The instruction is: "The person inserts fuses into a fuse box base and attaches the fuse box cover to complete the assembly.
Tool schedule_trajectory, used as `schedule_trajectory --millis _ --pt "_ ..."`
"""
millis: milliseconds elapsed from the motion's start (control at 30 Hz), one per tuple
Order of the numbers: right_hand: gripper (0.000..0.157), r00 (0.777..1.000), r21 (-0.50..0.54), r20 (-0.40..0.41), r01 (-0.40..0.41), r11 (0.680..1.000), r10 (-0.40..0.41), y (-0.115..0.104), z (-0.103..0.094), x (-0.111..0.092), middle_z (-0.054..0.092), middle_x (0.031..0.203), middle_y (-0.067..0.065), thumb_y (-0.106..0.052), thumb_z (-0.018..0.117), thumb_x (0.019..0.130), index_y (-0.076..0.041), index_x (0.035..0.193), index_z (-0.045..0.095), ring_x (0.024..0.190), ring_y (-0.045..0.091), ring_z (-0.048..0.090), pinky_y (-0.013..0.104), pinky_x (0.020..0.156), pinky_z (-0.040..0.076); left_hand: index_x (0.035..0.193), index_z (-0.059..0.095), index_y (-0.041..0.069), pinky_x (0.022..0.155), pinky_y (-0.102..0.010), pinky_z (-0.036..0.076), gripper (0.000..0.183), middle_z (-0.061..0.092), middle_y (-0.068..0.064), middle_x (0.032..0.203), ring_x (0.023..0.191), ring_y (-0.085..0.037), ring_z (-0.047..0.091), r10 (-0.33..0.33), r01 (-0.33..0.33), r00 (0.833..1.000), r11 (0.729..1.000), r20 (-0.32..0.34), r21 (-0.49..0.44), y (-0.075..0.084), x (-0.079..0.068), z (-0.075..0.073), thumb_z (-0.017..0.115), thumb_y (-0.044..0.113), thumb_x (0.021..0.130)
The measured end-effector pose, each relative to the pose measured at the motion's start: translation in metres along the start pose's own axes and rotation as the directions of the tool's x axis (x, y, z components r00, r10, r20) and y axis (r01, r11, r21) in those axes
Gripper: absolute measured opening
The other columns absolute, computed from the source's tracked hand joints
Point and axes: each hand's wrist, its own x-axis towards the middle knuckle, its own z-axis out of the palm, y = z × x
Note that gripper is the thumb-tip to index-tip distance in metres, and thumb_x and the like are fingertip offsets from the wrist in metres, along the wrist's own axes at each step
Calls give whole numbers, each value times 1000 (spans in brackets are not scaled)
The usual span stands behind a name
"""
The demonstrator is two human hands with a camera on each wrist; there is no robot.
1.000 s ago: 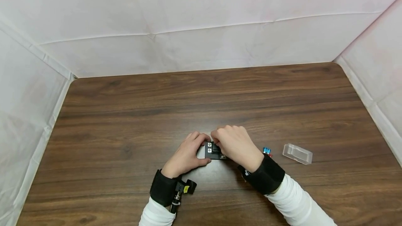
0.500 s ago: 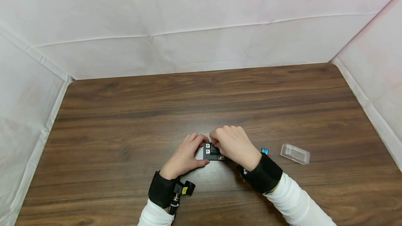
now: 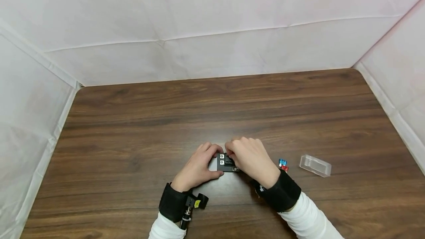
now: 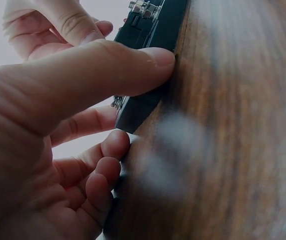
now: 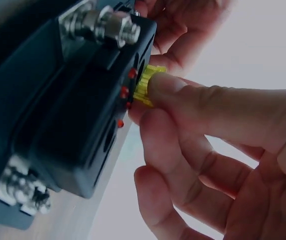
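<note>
A black fuse block (image 3: 221,168) with silver bolt terminals lies on the wooden table between my hands. My left hand (image 3: 198,166) grips its left end, thumb (image 4: 155,62) along the near side and forefinger at the far side. Over the right part bends my right hand (image 3: 251,159), hiding that end in the head view. In the right wrist view, its thumb and forefinger pinch a yellow blade fuse (image 5: 145,88) right at the slotted top face of the block. Small red dots (image 5: 124,92) line that face.
Just right of my right wrist lie a blue blade fuse (image 3: 282,162) and a red blade fuse (image 3: 284,168). Farther right rests a clear plastic cover (image 3: 315,165). White sheeting (image 3: 212,54) walls the table (image 3: 149,121) at the back and both sides.
My right wrist has shifted slightly toward me, so more of the red fuse shows. Both hands stay at the fuse block. The head view has shifted a little.
</note>
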Motion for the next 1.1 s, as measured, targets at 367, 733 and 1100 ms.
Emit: schedule_trajectory --millis 367,733,1100 --pt "22 1000 69 -21 14 998 -12 2 6 -2 51 61 -5 -5 70 74 -16 65 54 50 8 43 25 43 36 110 54 10 74 -36 39 47 48 -5 91 85 -18 40 10 -11 1000 1000 -15 -23 -2 -2 0 77 18 70" --pt "18 995 52 -51 85 995 -83 8 8 -4 51 67 -5 -7 70 75 -15 72 54 55 9 46 27 46 39 109 54 11 75 -36 39 47 48 -3 91 86 -16 41 7 -8 999 999 -33 -38 -4 -2 4 77 20 69" --pt "18 995 49 -4 99 994 -99 11 6 -5 54 73 -3 -10 72 72 -13 77 56 60 11 50 31 50 44 109 54 11 76 -36 40 46 48 -3 91 87 -16 41 5 -6 999 999 -32 -39 -5 -2 5 77 20 69"
